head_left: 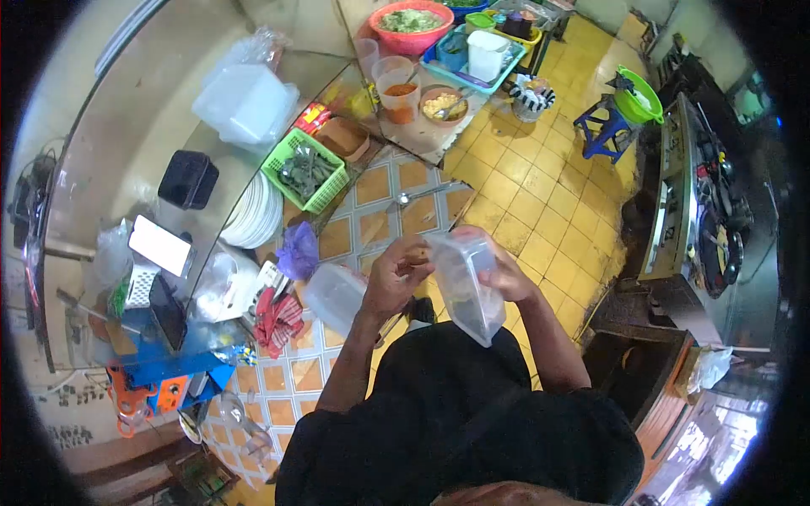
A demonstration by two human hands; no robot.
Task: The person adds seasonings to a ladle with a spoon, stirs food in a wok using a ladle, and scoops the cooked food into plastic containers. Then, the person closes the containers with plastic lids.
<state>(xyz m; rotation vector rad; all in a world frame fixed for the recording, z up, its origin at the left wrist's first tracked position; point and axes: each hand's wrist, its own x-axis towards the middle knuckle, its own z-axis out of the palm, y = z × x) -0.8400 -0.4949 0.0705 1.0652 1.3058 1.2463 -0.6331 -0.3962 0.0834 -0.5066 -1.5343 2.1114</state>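
Note:
A clear plastic food container [469,291] is held tilted up in front of my black shirt. My right hand [509,274] grips its right side, thumb against the wall. At its upper left corner is my left hand [400,274], with fingers curled in a pinch; whether anything is between the fingertips cannot be made out. Another clear plastic container [332,297] rests on the tiled counter [373,229] beside my left forearm. Above my left hand, metal tongs [403,199] lie on the tiles.
On the left are a green basket [337,181], stacked white plates [253,212], a purple bag [297,251], a red checked cloth [278,322] and a phone [159,246]. Food tubs, including a red basin [411,25], stand ahead. A stove [717,219] is right; a blue stool [606,128] stands on yellow floor tiles.

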